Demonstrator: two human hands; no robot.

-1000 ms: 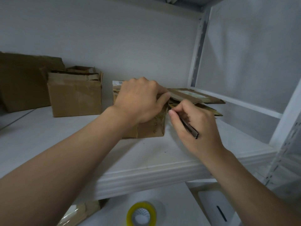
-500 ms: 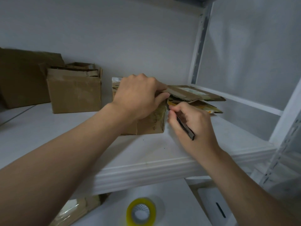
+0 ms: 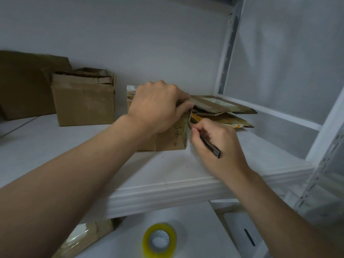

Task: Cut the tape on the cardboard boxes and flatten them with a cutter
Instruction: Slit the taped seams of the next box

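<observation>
Head view: the small cardboard box is stood on the white shelf, set back from the shelf's ribbed front edge. Bare shelf is left in front of it and to its left as far as a larger box. Just to its right a stack of flattened cardboard is laid, reaching toward the side wall. The box's upper right corner is clasped by the left grip, fingers curled over the top and thumb pressed on the near face. The cutter is pinched pen-like in the right grip, its tip held at the box's right vertical edge; the blade itself cannot be made out. A yellow tape roll is seen below the shelf.
</observation>
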